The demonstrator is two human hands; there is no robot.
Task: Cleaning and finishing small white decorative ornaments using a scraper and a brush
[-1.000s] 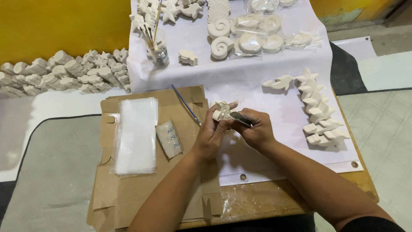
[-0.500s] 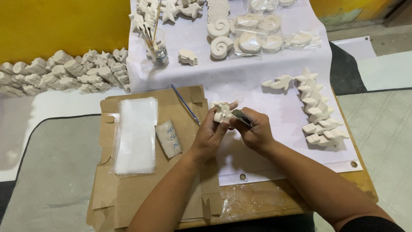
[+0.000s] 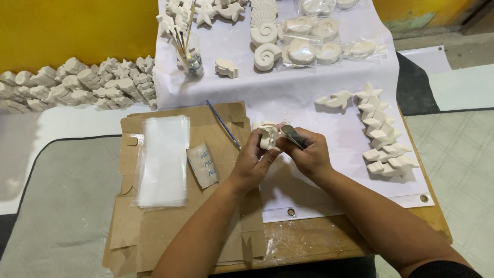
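My left hand (image 3: 252,159) grips a small white plaster figure (image 3: 268,135) above the middle of the table. My right hand (image 3: 311,154) holds a grey metal blade (image 3: 290,135) whose tip lies against the figure. Both hands meet over the edge between a flattened brown cardboard sheet (image 3: 154,226) and a white sheet (image 3: 298,103). A thin blue-handled tool (image 3: 224,124) lies on the cardboard just left of my left hand.
A stack of clear plastic bags (image 3: 163,159) and a small packet (image 3: 203,164) lie on the cardboard. A row of white plaster figures (image 3: 383,139) sits at the right, more shells (image 3: 267,46) and a brush jar (image 3: 191,59) farther back. Many figures (image 3: 77,82) are piled at the left.
The hands stay together at the same spot; the figure has turned slightly in my left hand and the blade has shifted a little against it.
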